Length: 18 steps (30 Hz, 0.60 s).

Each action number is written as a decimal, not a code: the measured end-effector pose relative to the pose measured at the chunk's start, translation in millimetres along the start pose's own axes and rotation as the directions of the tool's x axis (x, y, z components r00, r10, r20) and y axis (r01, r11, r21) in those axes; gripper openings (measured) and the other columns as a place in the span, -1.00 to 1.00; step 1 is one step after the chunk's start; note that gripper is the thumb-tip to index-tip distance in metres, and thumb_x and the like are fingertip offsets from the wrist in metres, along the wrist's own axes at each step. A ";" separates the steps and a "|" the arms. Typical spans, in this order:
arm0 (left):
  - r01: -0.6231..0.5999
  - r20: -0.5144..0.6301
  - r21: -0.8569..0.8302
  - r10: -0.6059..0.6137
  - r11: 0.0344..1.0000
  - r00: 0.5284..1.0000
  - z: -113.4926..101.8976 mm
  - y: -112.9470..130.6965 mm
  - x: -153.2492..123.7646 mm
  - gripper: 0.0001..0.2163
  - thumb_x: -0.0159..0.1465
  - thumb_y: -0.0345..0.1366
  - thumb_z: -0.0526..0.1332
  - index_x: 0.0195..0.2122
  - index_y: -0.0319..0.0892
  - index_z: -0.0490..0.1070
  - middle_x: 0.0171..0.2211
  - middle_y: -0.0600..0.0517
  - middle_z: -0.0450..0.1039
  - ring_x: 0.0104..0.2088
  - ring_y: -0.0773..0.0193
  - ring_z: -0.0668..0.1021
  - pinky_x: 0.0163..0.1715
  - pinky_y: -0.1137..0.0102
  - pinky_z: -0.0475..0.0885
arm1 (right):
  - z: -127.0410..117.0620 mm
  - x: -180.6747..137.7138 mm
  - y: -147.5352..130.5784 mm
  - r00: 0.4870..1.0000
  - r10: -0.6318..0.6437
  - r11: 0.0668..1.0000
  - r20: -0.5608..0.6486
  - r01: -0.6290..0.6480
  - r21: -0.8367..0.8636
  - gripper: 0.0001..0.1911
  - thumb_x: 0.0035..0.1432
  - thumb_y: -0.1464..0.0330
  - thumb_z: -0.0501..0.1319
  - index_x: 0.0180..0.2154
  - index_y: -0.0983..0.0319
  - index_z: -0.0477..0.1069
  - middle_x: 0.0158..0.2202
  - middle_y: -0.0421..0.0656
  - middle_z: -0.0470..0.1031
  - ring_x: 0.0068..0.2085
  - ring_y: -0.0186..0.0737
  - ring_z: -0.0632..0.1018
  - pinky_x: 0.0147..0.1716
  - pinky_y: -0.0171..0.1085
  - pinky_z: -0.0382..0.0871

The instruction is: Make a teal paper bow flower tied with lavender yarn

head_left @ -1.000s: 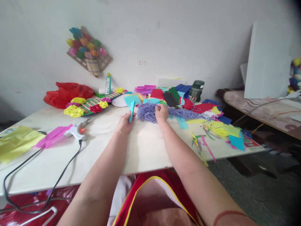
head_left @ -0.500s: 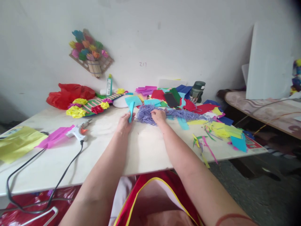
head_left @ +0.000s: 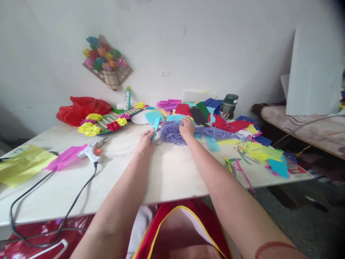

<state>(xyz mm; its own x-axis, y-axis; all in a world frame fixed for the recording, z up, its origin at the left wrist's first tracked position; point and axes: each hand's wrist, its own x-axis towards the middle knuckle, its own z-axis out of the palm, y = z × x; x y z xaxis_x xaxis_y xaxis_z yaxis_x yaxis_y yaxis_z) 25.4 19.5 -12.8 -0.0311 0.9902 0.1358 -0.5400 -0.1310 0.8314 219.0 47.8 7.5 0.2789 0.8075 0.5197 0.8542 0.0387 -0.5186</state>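
Note:
My left hand [head_left: 146, 141] is closed around a narrow folded piece of light blue paper [head_left: 156, 128], which sticks up from the fingers. Just right of it, a tangled heap of purple yarn [head_left: 171, 133] lies on the table, with a long tail running to the right. My right hand [head_left: 187, 127] is on top of this heap, its fingers curled into the strands; the fingertips are partly hidden. A flat sheet of light blue paper [head_left: 154, 117] lies behind my left hand.
A glue gun [head_left: 93, 151] with a black cord rests at the left beside pink paper [head_left: 66, 158] and yellow paper [head_left: 25, 163]. Coloured paper pieces [head_left: 198, 114] and a dark bottle [head_left: 229, 107] stand behind the yarn. Scraps [head_left: 261, 151] lie at the right edge.
My right hand has shifted slightly back and right over the yarn, its grip wider than the earlier pinch. The left hand still holds the blue paper, now tilted more to the right.

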 end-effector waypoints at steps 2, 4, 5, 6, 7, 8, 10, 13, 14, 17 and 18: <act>0.055 0.042 -0.049 -0.053 0.997 0.998 3.3 -1.3 -0.9 -0.81 0.00 -0.30 0.40 -0.52 -0.22 0.38 -0.37 -0.02 0.55 -0.15 0.22 0.56 -0.15 0.40 0.38 | 2.0 12.0 -0.2 0.996 -0.026 1.000 0.089 0.028 -0.014 -0.60 0.12 0.47 0.02 -0.06 0.22 0.49 0.11 -0.12 0.41 0.10 -0.18 0.36 0.13 -0.23 0.15; 0.126 0.095 -0.109 -0.116 0.986 0.989 6.8 -2.4 -2.2 -0.84 0.04 -0.34 0.37 -0.50 -0.22 0.39 -0.34 -0.03 0.55 -0.15 0.22 0.57 -0.14 0.38 0.41 | 3.3 25.0 -2.7 0.986 -0.057 0.998 0.155 0.062 -0.024 -0.59 0.16 0.45 0.00 -0.02 0.19 0.46 0.11 -0.14 0.41 0.12 -0.21 0.36 0.14 -0.25 0.14; 0.165 0.119 -0.131 -0.150 0.978 0.981 8.5 -2.9 -3.0 -0.87 0.06 -0.35 0.36 -0.46 -0.23 0.41 -0.33 -0.04 0.55 -0.15 0.21 0.56 -0.14 0.38 0.42 | 3.7 31.4 -4.9 0.983 -0.060 0.997 0.175 0.065 -0.027 -0.58 0.18 0.44 -0.01 0.01 0.19 0.44 0.12 -0.15 0.41 0.13 -0.21 0.36 0.14 -0.25 0.14; 0.205 0.144 -0.143 -0.184 0.968 0.972 10.0 -3.3 -3.8 -0.89 0.07 -0.37 0.34 -0.42 -0.24 0.43 -0.30 -0.06 0.55 -0.14 0.20 0.56 -0.13 0.37 0.43 | 4.0 37.4 -7.5 0.980 -0.050 0.998 0.193 0.057 -0.031 -0.57 0.20 0.43 -0.02 0.04 0.18 0.42 0.13 -0.14 0.41 0.13 -0.21 0.38 0.14 -0.24 0.15; 0.228 0.169 -0.154 -0.202 0.961 0.965 11.1 -3.7 -4.5 -0.89 0.09 -0.38 0.33 -0.37 -0.26 0.45 -0.27 -0.07 0.55 -0.12 0.19 0.56 -0.12 0.37 0.43 | 4.3 43.0 -10.4 0.975 -0.048 0.998 0.218 0.057 -0.032 -0.57 0.21 0.42 -0.03 0.07 0.17 0.40 0.11 -0.14 0.42 0.11 -0.21 0.40 0.13 -0.23 0.17; 0.242 0.186 -0.165 -0.210 0.956 0.960 11.9 -4.2 -4.9 -0.89 0.09 -0.39 0.32 -0.34 -0.27 0.46 -0.23 -0.09 0.55 -0.11 0.18 0.55 -0.09 0.35 0.43 | 4.6 47.9 -13.4 0.968 -0.053 0.997 0.244 0.063 -0.034 -0.56 0.23 0.41 -0.04 0.08 0.14 0.38 0.09 -0.15 0.45 0.10 -0.20 0.43 0.11 -0.21 0.20; 0.266 0.207 -0.168 -0.230 0.949 0.951 12.0 -5.5 -5.1 -0.87 0.10 -0.39 0.31 -0.31 -0.27 0.47 -0.18 -0.10 0.54 -0.08 0.15 0.54 -0.03 0.30 0.42 | 5.5 55.4 -18.3 0.958 -0.046 0.997 0.284 0.064 -0.054 -0.58 0.23 0.39 -0.02 0.08 0.12 0.38 0.04 -0.13 0.49 0.06 -0.17 0.46 0.07 -0.19 0.24; 0.306 0.225 -0.148 -0.270 0.940 0.936 9.4 -8.3 -2.9 -0.86 0.09 -0.39 0.32 -0.31 -0.27 0.48 -0.14 -0.11 0.53 -0.05 0.11 0.52 0.03 0.22 0.38 | 7.1 61.6 -19.7 0.949 -0.005 0.995 0.314 0.037 -0.095 -0.59 0.14 0.43 0.08 0.02 0.14 0.45 -0.03 -0.10 0.53 0.02 -0.14 0.49 0.03 -0.20 0.27; 0.316 0.230 -0.142 -0.279 0.938 0.932 8.3 -9.4 -1.7 -0.86 0.08 -0.38 0.32 -0.32 -0.27 0.47 -0.14 -0.12 0.53 -0.03 0.09 0.52 0.04 0.21 0.37 | 7.3 62.9 -18.1 0.950 0.010 0.994 0.311 0.023 -0.103 -0.59 0.12 0.46 0.09 0.00 0.15 0.46 -0.03 -0.10 0.53 0.02 -0.14 0.50 0.02 -0.21 0.28; 0.332 0.237 -0.132 -0.296 0.934 0.925 5.5 -12.3 2.3 -0.88 0.08 -0.38 0.33 -0.35 -0.26 0.47 -0.15 -0.12 0.54 -0.01 0.08 0.51 0.05 0.20 0.35 | 5.2 65.9 -9.0 0.959 0.045 0.995 0.279 -0.016 -0.103 -0.60 0.10 0.49 0.07 -0.05 0.16 0.50 0.00 -0.11 0.52 0.02 -0.16 0.50 0.01 -0.24 0.29; 0.336 0.236 -0.130 -0.300 0.933 0.924 5.0 -13.2 3.5 -0.89 0.08 -0.38 0.33 -0.36 -0.26 0.47 -0.16 -0.12 0.54 -0.02 0.08 0.51 0.05 0.20 0.35 | 3.6 66.9 -5.3 0.959 0.055 0.994 0.277 -0.028 -0.101 -0.61 0.09 0.48 0.08 -0.07 0.16 0.51 0.00 -0.12 0.52 0.01 -0.17 0.50 0.01 -0.25 0.30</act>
<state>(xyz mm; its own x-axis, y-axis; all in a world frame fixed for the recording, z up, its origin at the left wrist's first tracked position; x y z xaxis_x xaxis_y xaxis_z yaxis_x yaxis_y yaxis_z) 36.6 24.5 -20.6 0.3318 0.9433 0.0039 -0.6234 0.2162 0.7515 231.6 103.8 42.6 0.1932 0.9399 0.2816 0.8859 -0.0437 -0.4618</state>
